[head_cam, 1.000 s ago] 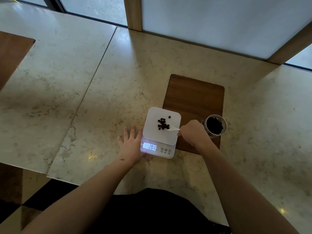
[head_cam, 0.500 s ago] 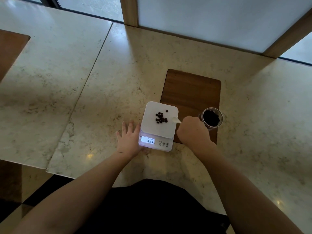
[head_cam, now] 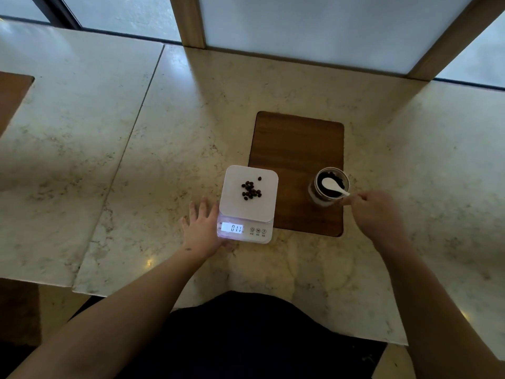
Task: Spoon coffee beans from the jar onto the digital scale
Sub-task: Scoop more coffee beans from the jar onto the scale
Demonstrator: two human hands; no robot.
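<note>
A white digital scale point(head_cam: 247, 214) sits on the marble counter with its display lit. A small pile of dark coffee beans point(head_cam: 250, 190) lies on its platform. To its right a glass jar point(head_cam: 329, 187) of beans stands on a wooden board point(head_cam: 295, 143). My right hand point(head_cam: 375, 214) holds a white spoon point(head_cam: 334, 186) by the handle, its bowl over the jar's mouth. My left hand point(head_cam: 202, 228) lies flat on the counter, fingers spread, touching the scale's left side.
The marble counter point(head_cam: 164, 160) stretches left past a seam. Another wooden inset point(head_cam: 12, 94) sits at the far left edge. A wood-framed panel point(head_cam: 314, 28) rises behind the board. The counter's front edge runs near my body.
My right hand has carried the spoon from the scale's platform rightwards to the jar's mouth. The beans stay on the scale. My left hand has stayed beside the scale.
</note>
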